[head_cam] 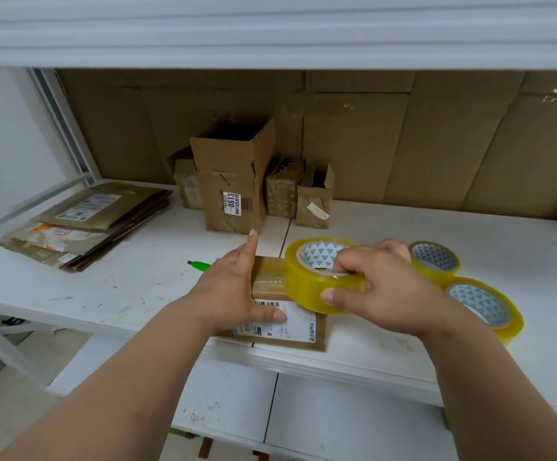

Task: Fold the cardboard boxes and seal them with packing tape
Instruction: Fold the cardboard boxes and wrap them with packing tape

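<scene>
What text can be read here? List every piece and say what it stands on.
"0613": white sticker on the tall open box, above a barcode.
Shipping label on the small box under the left hand: print too small to read.
Labels on the flattened box stack: blurred.

A parcel packing station: a white shelf (pixel 403 234) lined with cardboard, a stack of flattened boxes (pixel 84 224), opened labelled boxes (pixel 233 184) and spare tape rolls (pixel 483 304).
</scene>
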A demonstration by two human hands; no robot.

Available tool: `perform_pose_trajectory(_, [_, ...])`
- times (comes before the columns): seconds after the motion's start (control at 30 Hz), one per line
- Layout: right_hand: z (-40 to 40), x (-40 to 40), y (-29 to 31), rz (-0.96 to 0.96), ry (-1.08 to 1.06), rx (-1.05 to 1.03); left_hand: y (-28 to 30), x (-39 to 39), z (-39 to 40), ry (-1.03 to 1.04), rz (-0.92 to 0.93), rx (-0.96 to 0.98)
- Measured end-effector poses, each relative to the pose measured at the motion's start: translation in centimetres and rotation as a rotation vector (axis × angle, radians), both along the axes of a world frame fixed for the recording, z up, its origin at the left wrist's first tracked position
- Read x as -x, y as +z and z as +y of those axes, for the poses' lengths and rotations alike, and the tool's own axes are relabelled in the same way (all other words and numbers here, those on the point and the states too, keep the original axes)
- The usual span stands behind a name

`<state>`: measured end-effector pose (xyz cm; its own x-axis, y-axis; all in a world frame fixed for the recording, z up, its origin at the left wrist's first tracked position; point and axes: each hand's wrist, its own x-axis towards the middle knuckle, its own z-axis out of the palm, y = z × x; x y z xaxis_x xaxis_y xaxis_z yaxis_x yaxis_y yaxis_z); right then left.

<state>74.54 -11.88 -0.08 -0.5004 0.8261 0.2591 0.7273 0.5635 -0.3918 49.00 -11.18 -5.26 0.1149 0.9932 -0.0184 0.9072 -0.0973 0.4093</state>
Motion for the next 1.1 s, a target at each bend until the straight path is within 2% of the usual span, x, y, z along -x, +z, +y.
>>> perform_pose_trajectory(0.2, [0.2, -0.5, 1.4, 0.051, -0.058, 0.078, -0.7, -0.2, -0.8, 0.04, 0.085, -0.028])
perform_pose_trajectory(0.5, [0.4, -1.5, 2.4, 0.148, -0.074, 0.062, -0.7, -0.8, -1.3, 0.062, 0.107, -0.051])
perform_pose_trajectory(0.63, [1.0, -1.6, 2.9, 0.141, -0.1, 0.087, -0.7, -0.8, -1.4, 0.064, 0.116, -0.064])
perform_pose_trajectory(0.73, [1.4, -1.5, 3.1, 0.058, -0.162, 0.041, -0.8, -0.8, -1.4, 0.06, 0.13, -0.065])
perform_pose_trajectory(0.97, [2.5, -2.3, 3.1, 0.141, -0.193, 0.311, -0.8, -1.0, -1.3, 0.049, 0.164, -0.056])
perform_pose_trajectory(1.1, [3.0, -3.3, 3.6, 0.11, -0.17, 0.367, -0.7, -0.9, -1.3, 0.052, 0.18, -0.04])
